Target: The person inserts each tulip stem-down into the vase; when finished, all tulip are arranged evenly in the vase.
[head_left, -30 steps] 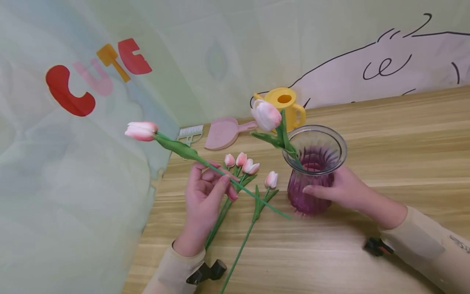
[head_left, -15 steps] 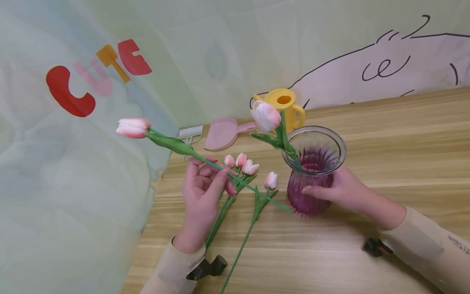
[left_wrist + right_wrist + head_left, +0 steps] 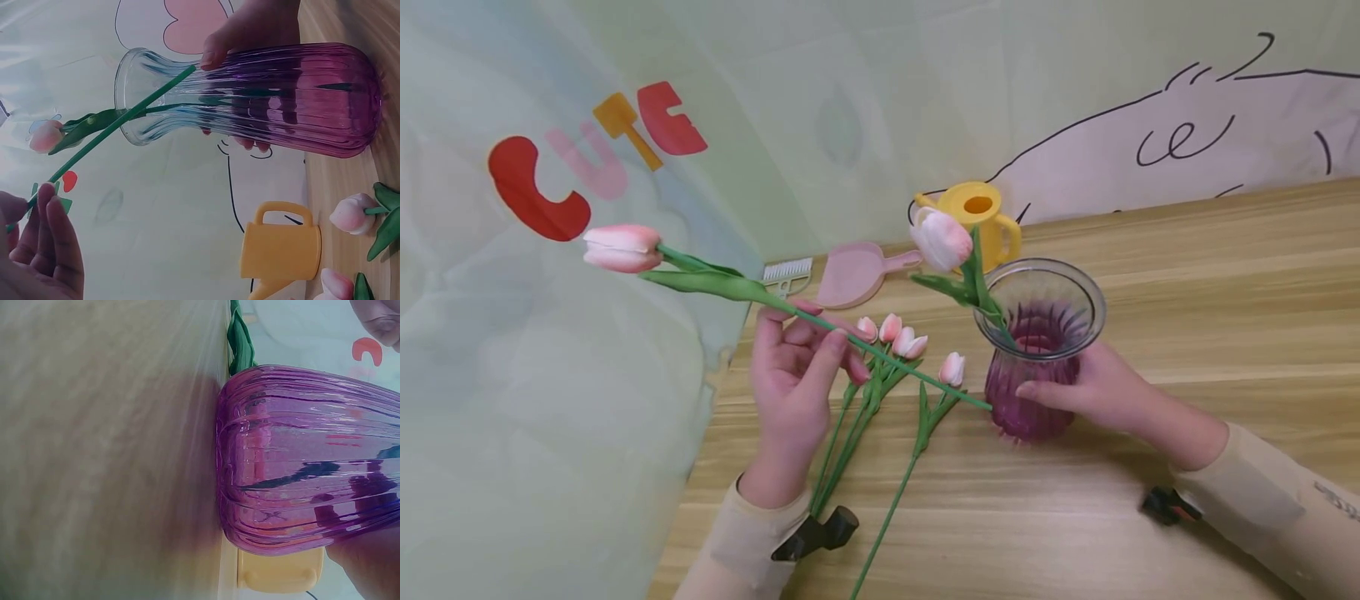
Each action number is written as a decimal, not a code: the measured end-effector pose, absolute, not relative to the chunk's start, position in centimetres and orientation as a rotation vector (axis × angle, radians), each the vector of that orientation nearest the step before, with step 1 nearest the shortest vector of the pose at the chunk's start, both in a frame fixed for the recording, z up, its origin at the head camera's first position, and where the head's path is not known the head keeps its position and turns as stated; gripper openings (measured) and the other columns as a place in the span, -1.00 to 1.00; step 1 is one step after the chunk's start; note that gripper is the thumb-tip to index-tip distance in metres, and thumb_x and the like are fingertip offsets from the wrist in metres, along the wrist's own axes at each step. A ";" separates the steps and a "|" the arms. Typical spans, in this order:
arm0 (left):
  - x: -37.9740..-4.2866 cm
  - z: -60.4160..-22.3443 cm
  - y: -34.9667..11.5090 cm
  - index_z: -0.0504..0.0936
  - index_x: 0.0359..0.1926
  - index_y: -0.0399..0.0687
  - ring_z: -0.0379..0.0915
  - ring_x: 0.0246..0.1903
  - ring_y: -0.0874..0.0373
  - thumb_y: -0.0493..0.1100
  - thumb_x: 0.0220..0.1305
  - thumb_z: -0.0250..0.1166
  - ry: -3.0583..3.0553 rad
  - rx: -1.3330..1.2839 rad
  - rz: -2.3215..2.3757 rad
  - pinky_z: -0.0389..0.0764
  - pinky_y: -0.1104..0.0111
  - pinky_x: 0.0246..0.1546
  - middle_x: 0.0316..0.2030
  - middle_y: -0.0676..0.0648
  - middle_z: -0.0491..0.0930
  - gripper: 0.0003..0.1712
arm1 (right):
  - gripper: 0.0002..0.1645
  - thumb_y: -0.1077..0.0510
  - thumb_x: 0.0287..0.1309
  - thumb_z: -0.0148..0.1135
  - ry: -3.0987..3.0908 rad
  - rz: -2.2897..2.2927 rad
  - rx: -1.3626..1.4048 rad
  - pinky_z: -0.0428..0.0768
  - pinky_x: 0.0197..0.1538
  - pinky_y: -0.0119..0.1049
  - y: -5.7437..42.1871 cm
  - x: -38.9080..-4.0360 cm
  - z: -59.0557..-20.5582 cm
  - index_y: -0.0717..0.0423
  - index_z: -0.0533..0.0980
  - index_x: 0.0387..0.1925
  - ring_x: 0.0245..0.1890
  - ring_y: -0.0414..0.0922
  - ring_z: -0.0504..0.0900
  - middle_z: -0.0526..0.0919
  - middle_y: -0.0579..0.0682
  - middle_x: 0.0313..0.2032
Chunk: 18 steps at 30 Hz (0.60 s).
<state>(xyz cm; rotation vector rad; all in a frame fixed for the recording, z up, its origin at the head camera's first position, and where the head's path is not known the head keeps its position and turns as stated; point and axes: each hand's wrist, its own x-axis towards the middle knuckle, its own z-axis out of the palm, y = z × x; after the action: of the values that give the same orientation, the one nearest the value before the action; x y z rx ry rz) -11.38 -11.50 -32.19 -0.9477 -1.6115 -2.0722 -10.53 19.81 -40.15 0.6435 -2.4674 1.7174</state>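
My left hand (image 3: 797, 375) pinches the green stem of a pink-and-white artificial tulip (image 3: 622, 248) between thumb and fingers. The bloom points left, and the stem slants down to the right, its tip overlapping the vase in the head view. My right hand (image 3: 1097, 387) grips the side of a ribbed glass vase (image 3: 1033, 400), purple below and clear at its flared rim. One tulip (image 3: 946, 239) stands in the vase, leaning left over the rim; its stem shows through the glass in the left wrist view. The vase stands upright on the wooden table (image 3: 1225, 333).
Several tulips lie on the table: a bunch (image 3: 891, 333) beyond my left hand and a single tulip (image 3: 952, 368) just left of the vase. Behind stand a yellow watering can (image 3: 992, 229), a pink dustpan (image 3: 850, 275) and a small pale brush (image 3: 787, 275). Printed cloth covers the walls.
My left hand has moved left and slightly up with its tulip; the bloom is farther left and the stem's tip has risen against the vase. The right hand and vase stay put.
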 end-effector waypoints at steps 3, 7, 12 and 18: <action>-11.4 -32.1 -11.5 0.41 0.07 -0.15 0.61 -0.61 0.12 -0.44 0.43 0.20 -1.590 -0.943 -2.068 0.63 0.39 -0.62 -0.28 -0.08 0.75 -0.72 | -0.14 0.28 0.04 0.55 -2.461 1.720 0.645 0.45 0.27 -0.52 19.8 -10.5 -40.2 0.21 0.31 0.32 0.20 -0.10 0.55 0.61 0.13 0.17; -11.5 -31.9 -11.6 0.41 0.06 -0.19 0.60 -0.62 0.12 -0.46 0.41 0.20 -1.572 -0.950 -2.056 0.63 0.39 -0.62 -0.30 -0.08 0.75 -0.72 | -0.14 0.29 0.04 0.55 -2.455 1.725 0.643 0.46 0.26 -0.52 19.8 -10.5 -40.2 0.21 0.31 0.32 0.19 -0.13 0.56 0.61 0.13 0.16; -11.7 -31.7 -11.6 0.40 0.06 -0.22 0.60 -0.62 0.11 -0.42 0.42 0.23 -1.547 -0.968 -2.052 0.63 0.39 -0.61 -0.32 -0.10 0.74 -0.73 | -0.16 0.28 0.04 0.55 -2.457 1.736 0.637 0.48 0.26 -0.50 19.9 -10.5 -40.2 0.19 0.32 0.32 0.19 -0.12 0.56 0.61 0.12 0.15; -11.7 -31.4 -11.9 0.40 0.05 -0.22 0.60 -0.61 0.11 -0.41 0.42 0.25 -1.493 -0.946 -2.091 0.63 0.39 -0.60 -0.33 -0.11 0.74 -0.73 | -0.18 0.28 0.04 0.56 -2.460 1.732 0.651 0.47 0.26 -0.50 19.8 -10.5 -40.2 0.18 0.35 0.31 0.19 -0.19 0.56 0.62 0.10 0.16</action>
<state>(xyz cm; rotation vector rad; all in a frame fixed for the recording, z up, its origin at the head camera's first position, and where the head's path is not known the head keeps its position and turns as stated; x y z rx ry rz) -11.67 -11.88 -31.39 -0.9464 -1.4932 -2.0915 -10.46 19.79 -40.18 0.6512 -2.4599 1.7317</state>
